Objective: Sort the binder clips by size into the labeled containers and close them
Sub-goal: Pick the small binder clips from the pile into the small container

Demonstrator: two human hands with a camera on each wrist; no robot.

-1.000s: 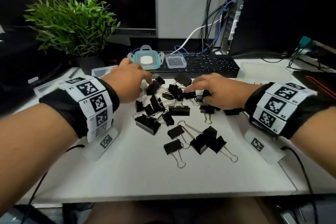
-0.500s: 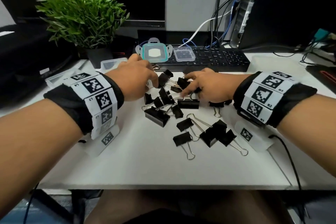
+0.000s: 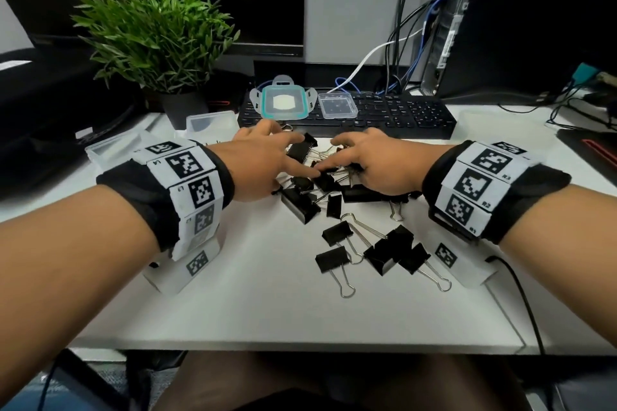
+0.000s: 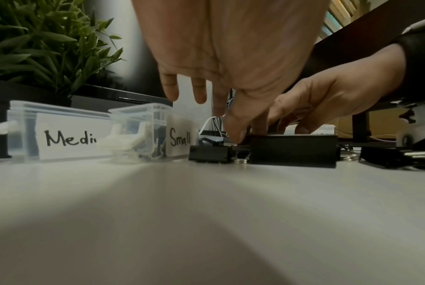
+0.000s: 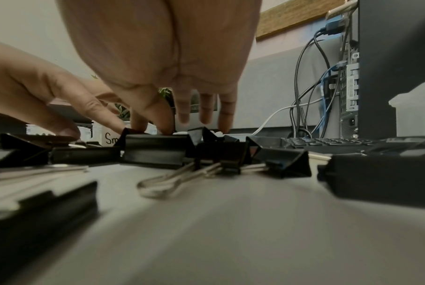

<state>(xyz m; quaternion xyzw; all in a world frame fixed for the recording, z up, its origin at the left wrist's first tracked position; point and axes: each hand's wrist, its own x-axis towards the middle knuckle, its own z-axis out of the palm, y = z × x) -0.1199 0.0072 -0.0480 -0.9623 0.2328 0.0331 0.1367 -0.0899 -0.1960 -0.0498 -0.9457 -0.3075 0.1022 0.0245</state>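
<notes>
Both hands (image 3: 320,163) have closed together over the clips (image 3: 302,207), fingers spread; wrist views alone reveal container labels (image 4: 180,137).

The right hand (image 5: 158,57) reaches down, fingertips (image 5: 139,123) touching black clips (image 5: 155,152) heaped on the tabletop (image 5: 231,231); the left hand (image 5: 36,92) reaches in alongside.

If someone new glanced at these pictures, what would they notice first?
A scattered heap of black binder clips on the white desk, with the left hand and right hand meeting over it. Left of them stand clear containers labelled Medium and Small, beside a green plant.
</notes>
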